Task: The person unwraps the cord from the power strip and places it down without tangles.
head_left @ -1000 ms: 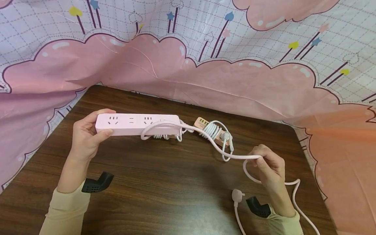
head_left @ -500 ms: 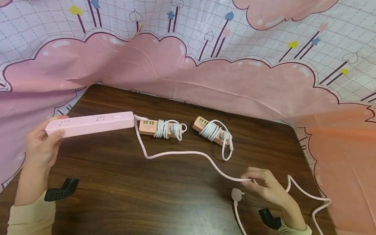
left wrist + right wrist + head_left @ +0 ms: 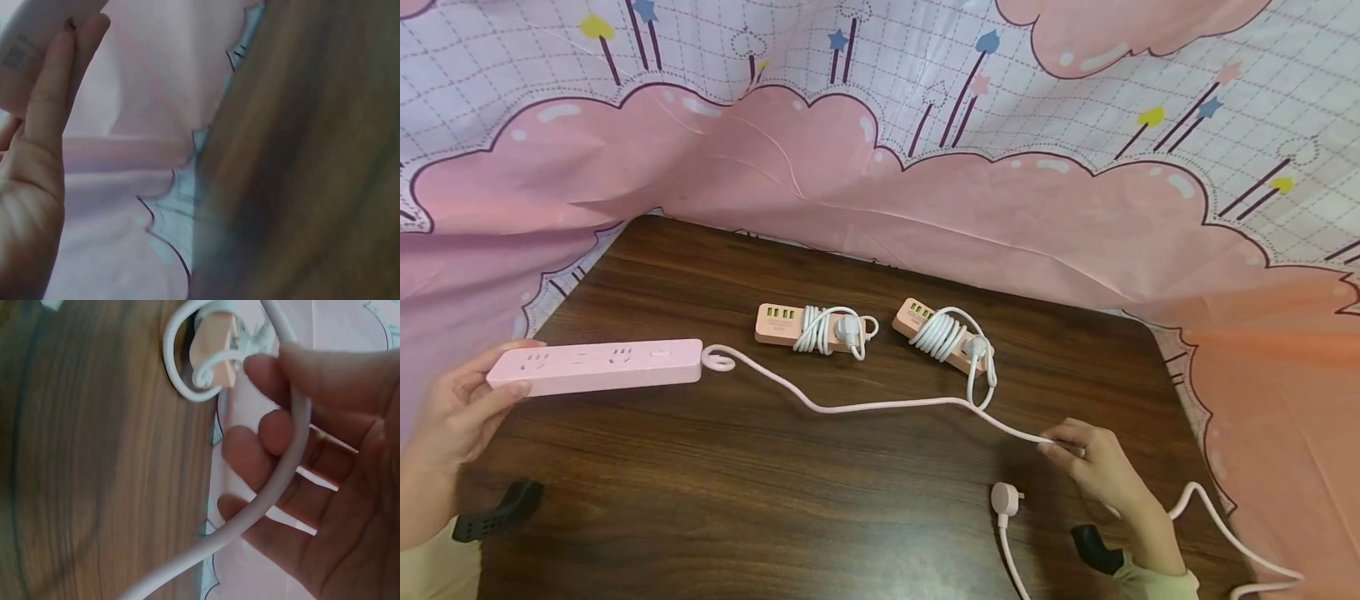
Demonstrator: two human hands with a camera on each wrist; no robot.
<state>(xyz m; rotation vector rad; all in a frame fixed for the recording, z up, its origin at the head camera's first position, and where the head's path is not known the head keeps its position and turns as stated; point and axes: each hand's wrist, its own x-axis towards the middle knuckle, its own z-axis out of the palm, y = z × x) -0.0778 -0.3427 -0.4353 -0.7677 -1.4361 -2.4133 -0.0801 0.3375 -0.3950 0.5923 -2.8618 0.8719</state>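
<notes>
My left hand [image 3: 463, 408] grips the left end of a pink power strip [image 3: 598, 367], thumb on its front side; sockets and a switch face up. In the left wrist view, fingers [image 3: 50, 94] lie along the strip's underside [image 3: 37, 44]. From the strip's right end a pink cord [image 3: 880, 406] makes a small loop, then runs right to my right hand [image 3: 1101, 462], which pinches it between thumb and fingers. The right wrist view shows the cord [image 3: 275, 481] curving across that palm. Its round plug [image 3: 1004, 499] lies on the table left of the right hand.
Two small orange power strips, one on the left [image 3: 778, 325] and one on the right [image 3: 962, 360], lie further back, each wrapped in white cord. The brown wooden table [image 3: 775, 500] ends at a pink patterned curtain [image 3: 925, 208]. Slack cord [image 3: 1232, 542] trails over the right edge.
The left hand has carried the pink power strip left and nearer, uncovering the left orange strip. The right hand lowered, then rose slightly, still pinching the cord, which is now stretched out longer.
</notes>
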